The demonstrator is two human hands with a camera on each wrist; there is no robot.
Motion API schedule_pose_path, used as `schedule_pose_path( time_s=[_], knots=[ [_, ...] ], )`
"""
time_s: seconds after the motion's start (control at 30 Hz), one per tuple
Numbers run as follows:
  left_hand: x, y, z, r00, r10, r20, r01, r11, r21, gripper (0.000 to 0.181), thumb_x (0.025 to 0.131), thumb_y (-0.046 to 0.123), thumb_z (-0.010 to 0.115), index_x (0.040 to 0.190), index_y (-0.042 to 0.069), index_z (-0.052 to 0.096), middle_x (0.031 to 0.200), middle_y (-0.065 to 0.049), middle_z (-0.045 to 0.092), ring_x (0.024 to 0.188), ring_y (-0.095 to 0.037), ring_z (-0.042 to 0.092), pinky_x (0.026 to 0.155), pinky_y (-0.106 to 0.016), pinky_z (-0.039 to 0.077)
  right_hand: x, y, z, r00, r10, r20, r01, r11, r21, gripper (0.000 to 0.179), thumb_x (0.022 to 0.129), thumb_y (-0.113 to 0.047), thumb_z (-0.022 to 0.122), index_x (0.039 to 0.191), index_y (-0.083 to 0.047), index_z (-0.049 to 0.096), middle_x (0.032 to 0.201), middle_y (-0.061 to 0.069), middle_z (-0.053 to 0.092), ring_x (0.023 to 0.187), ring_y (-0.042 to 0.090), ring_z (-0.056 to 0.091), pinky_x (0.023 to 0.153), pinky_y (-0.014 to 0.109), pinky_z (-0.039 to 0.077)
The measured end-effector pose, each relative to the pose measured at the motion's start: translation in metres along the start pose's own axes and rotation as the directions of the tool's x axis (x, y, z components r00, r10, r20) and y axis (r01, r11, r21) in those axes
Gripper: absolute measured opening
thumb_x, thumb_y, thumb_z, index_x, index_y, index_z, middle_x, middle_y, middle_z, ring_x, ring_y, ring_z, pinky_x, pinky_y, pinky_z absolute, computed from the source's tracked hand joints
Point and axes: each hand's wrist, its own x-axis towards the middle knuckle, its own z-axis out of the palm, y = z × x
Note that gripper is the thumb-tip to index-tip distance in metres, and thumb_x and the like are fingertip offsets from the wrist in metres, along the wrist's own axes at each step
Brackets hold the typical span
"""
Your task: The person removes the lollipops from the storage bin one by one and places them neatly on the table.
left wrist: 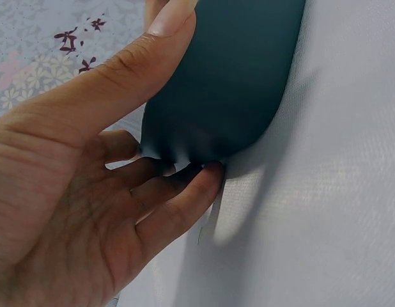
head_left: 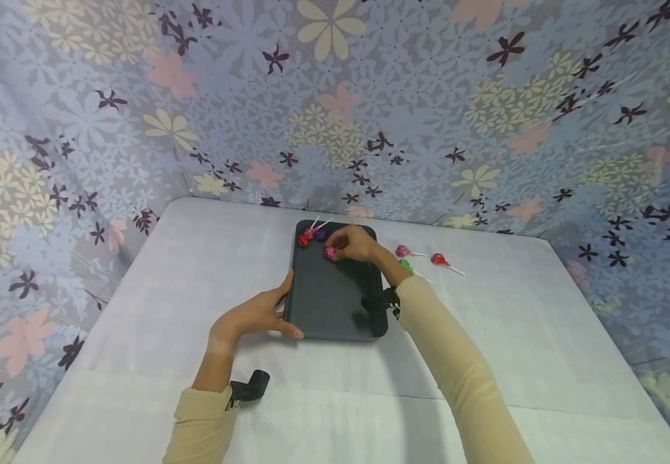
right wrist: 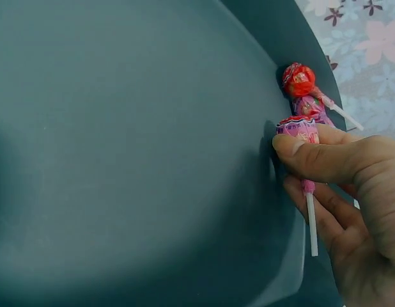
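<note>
A dark grey rectangular tray [head_left: 335,303] lies on the white cloth. My left hand [head_left: 256,314] holds its near left corner, the thumb [left wrist: 146,61] along one side and the fingers [left wrist: 178,204] curled against the lower edge. Over the tray's far part, my right hand [head_left: 354,243] pinches a pink-wrapped lollipop [right wrist: 303,131] by its candy head, the white stick pointing down in the right wrist view. Beside it in the far left corner lie a red lollipop [right wrist: 298,80], a pink one [right wrist: 309,107] and a purple one [head_left: 322,236].
Right of the tray, on the cloth, are a pink lollipop [head_left: 402,251], a red lollipop [head_left: 439,259] and a green lollipop [head_left: 406,265] partly hidden by the right arm. A floral curtain [head_left: 335,129] hangs behind the table [head_left: 509,322]. Each wrist wears a black camera mount [head_left: 253,385].
</note>
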Motion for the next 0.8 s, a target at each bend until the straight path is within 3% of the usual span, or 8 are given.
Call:
schedule_pose_path(
  time_s=[0.37,0.8],
  knots=[
    [-0.001,-0.001,0.000,1.000,-0.022,-0.007,0.022,1.000,0.005,0.128,0.071,0.036,0.087,0.157,0.011,-0.005,0.162,-0.016,0.012,0.148,-0.033,0.020,0.118,-0.050,0.024,-0.008,0.000,-0.001,0.999,-0.030,-0.015,0.031,0.997,0.071,0.031,0.081,-0.002,0.077,0.111,0.000,0.071,0.114,0.017,0.070,0.108,0.030,0.067,0.089,0.036,0.056],
    [0.001,-0.001,0.000,1.000,-0.010,-0.001,0.010,1.000,0.012,0.129,0.071,0.037,0.087,0.157,0.011,-0.005,0.162,-0.016,0.011,0.148,-0.033,0.019,0.118,-0.051,0.024,-0.032,0.001,-0.007,0.991,-0.054,-0.123,0.076,0.981,0.178,0.029,0.080,-0.004,0.079,0.108,0.000,0.072,0.112,0.019,0.071,0.107,0.032,0.068,0.086,0.036,0.057]
  ],
)
